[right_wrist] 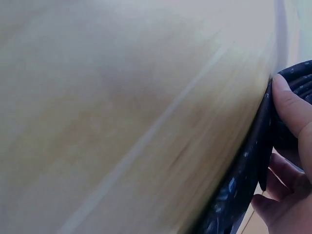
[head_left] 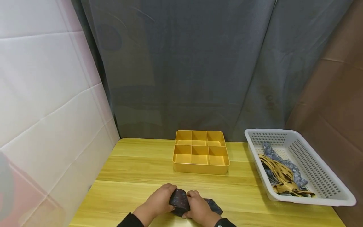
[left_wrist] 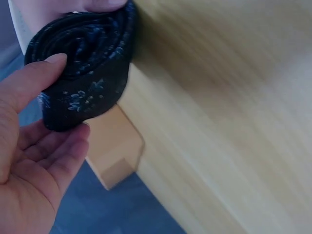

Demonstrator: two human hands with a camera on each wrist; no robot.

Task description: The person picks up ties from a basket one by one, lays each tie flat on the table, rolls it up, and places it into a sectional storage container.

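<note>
Both hands meet at the near edge of the table, curled round a dark rolled tie with small pale specks. The left hand grips the roll from its side, thumb on top; the right hand pinches the other side, with the loose tail of the tie lying flat beneath it. Further back sits a yellow divided tray. Off to the right, a white basket holds more patterned ties.

You see: one rolled dark tie near edge. One gold tray centre, six compartments. One white basket right; two patterned cloths in it, one blue-grey, one yellow-black. One wooden table.
</note>
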